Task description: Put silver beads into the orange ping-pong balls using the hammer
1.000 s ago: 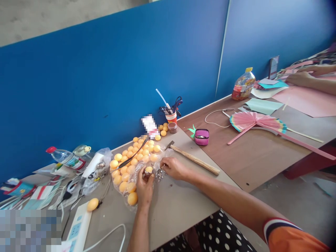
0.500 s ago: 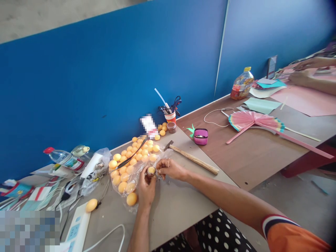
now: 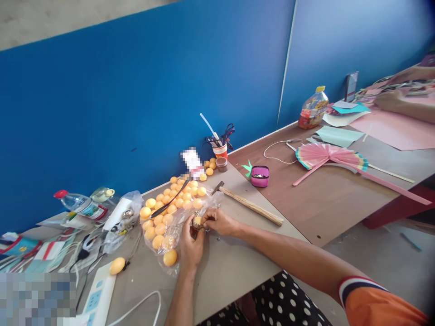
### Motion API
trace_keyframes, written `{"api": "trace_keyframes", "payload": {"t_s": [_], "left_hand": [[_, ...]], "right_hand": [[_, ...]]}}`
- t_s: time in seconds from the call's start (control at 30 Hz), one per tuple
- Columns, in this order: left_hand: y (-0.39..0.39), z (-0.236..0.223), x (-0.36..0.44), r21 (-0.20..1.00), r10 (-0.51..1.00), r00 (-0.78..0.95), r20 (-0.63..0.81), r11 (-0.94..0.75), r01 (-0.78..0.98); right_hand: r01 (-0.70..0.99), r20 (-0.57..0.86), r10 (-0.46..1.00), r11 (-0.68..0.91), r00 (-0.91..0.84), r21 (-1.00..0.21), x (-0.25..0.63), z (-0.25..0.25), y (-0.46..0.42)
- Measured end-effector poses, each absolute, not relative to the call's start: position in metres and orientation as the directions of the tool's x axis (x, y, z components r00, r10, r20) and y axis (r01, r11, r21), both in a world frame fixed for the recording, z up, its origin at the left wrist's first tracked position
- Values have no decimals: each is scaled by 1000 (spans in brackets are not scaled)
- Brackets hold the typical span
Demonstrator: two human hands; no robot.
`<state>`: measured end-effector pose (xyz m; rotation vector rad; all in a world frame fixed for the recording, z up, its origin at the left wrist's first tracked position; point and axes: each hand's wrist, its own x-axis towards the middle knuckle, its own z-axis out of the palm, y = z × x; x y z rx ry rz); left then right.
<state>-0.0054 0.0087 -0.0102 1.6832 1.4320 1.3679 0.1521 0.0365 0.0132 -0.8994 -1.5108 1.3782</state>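
Observation:
My left hand (image 3: 190,244) is closed around a small yellow-orange ball (image 3: 197,221) with a dark, speckled covering on its sides. At the ball's right edge, the thumb and fingertips of my right hand (image 3: 220,222) are pinched together; what they hold, if anything, is too small to make out. Several plain orange balls (image 3: 170,258) lie to the left, many in a clear plastic bag (image 3: 176,235). A black strap-like strip (image 3: 170,202) lies across them. Just behind my right hand rests a hammer (image 3: 249,205) with a wooden handle.
At the left are a power strip (image 3: 98,292), a loose ball (image 3: 117,266), bottles (image 3: 79,206) and cables. A cup of tools (image 3: 220,150) stands by the blue partition (image 3: 152,99). To the right are a purple pouch-like object (image 3: 260,176), a pink paper fan (image 3: 319,158) and another person's arm (image 3: 404,105).
The ball has turned slightly in my left hand, and my right fingertips have shifted a little against its edge. The other person's hands at the far right have moved slightly.

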Motion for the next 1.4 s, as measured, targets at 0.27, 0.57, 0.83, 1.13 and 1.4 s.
{"api": "trace_keyframes", "payload": {"t_s": [0.27, 0.57, 0.83, 1.13, 1.4], "left_hand": [[8, -11, -5, 864, 931, -82, 354, -293, 409], [3, -8, -3, 742, 885, -24, 464, -374, 557], [0, -4, -1, 659, 845, 15, 534, -427, 620], [1, -4, -1, 638, 839, 31, 544, -437, 634], [2, -7, -1, 695, 872, 17, 489, -402, 596]], "right_hand": [[29, 46, 932, 61, -360, -998, 152, 14, 35], [43, 24, 947, 40, -320, -998, 151, 14, 32], [48, 12, 951, 28, -308, -998, 149, 12, 33], [134, 72, 963, 110, -260, -985, 148, 12, 31], [153, 110, 961, 153, -255, -976, 148, 14, 31]]}}
